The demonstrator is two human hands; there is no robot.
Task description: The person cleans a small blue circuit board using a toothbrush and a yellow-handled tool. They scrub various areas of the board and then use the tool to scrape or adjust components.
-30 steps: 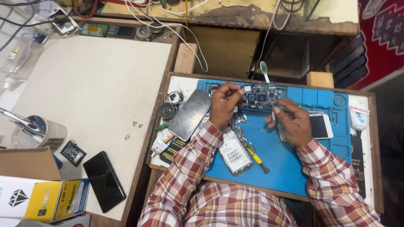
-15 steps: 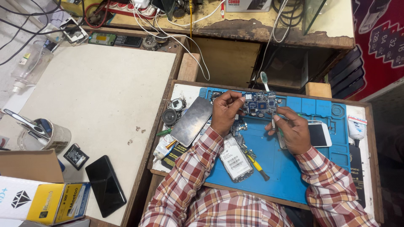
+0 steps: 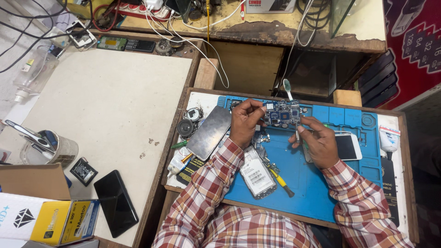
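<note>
My left hand (image 3: pixel 243 121) pinches the left end of a small blue circuit board (image 3: pixel 281 113) and holds it above the blue work mat (image 3: pixel 312 183). My right hand (image 3: pixel 319 140) grips a toothbrush by its handle; the brush's white and green head (image 3: pixel 287 86) sticks up past the board's far edge. Both sleeves are red and white plaid. Under my left wrist lies an opened phone with a white-labelled battery (image 3: pixel 257 173), and a yellow-handled screwdriver (image 3: pixel 280 178) rests beside it.
A white phone (image 3: pixel 350 146) lies on the mat under my right hand. A grey back cover (image 3: pixel 209 132), round parts and small tools sit at the tray's left. On the white table: a black phone (image 3: pixel 115 203), a small battery (image 3: pixel 83 171), a metal cup (image 3: pixel 55 146), boxes (image 3: pixel 41 216).
The view has drifted slightly; both hands stay at the circuit board, with the toothbrush still upright behind it. Nothing was picked up or let go.
</note>
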